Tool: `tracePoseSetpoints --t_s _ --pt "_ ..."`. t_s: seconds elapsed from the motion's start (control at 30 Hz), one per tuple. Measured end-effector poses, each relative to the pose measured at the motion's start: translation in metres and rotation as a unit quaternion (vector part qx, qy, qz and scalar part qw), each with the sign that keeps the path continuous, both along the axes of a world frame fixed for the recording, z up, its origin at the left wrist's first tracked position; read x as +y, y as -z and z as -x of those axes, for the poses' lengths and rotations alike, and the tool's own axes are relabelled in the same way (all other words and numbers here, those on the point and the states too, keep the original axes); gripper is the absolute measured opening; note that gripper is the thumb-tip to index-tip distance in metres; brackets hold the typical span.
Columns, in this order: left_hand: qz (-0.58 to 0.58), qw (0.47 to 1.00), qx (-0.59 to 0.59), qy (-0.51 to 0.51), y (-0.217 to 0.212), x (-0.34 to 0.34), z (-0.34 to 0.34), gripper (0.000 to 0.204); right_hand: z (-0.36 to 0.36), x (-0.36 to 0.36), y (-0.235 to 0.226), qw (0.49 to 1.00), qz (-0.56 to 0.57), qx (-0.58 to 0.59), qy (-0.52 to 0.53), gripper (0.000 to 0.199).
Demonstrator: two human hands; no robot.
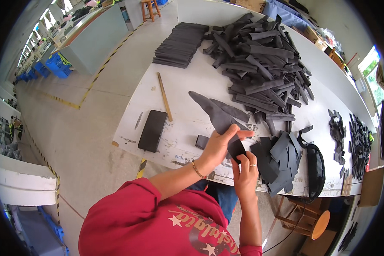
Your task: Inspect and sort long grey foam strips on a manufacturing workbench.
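Observation:
Over the table's front edge, my left hand [218, 146] is closed on a long dark grey fabric piece [214, 113], whose narrow tip points to the far left. At the near end of this fabric, my right hand [245, 174] pinches a black flat end [237, 149] between thumb and fingers. Whether that end is a separate insert or part of the fabric, I cannot tell. Another dark strip [230, 110] lies just beyond. Close to my right hand is a heap of flat dark rectangular pieces [282, 160]. A small dark piece [201, 141] rests beside my left hand.
The white table [132, 128] carries a big pile of dark fabric tubes [264, 64], a neat stack of them [181, 45], a wooden stick [164, 96] and a black phone [152, 131]. A black mesh item [315, 170] stands right, above a wooden stool [320, 225].

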State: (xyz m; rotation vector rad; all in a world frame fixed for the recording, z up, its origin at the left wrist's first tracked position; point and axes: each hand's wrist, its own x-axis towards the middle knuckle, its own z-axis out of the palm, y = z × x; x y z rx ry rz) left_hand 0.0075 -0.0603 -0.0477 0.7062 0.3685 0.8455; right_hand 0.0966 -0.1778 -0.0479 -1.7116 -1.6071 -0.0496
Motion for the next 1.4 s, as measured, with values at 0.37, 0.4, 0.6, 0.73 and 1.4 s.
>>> tracePoseSetpoints --t_s 0.37,0.4,0.6,0.73,1.4 --pt "0.061 0.996 -0.028 0.057 0.01 -0.018 -0.005 0.036 -0.002 0.007 -0.001 1.0 -0.022 0.012 -0.014 0.022" --pt "0.06 0.996 -0.027 0.056 0.011 -0.018 -0.005 0.036 -0.004 0.007 -0.001 1.0 -0.023 0.013 -0.015 0.022" --pt "0.023 0.996 -0.078 -0.02 -0.024 0.01 0.003 0.033 -0.023 0.001 -0.016 0.995 -0.075 -0.032 -0.048 0.021" --pt "0.018 0.993 -0.111 -0.027 -0.022 -0.003 -0.004 0.03 -0.028 0.005 -0.022 0.992 -0.11 -0.031 -0.054 0.021" --pt "0.111 0.986 -0.119 -0.026 0.003 -0.023 -0.009 0.029 -0.02 0.008 -0.01 0.994 -0.085 -0.02 -0.058 0.017"
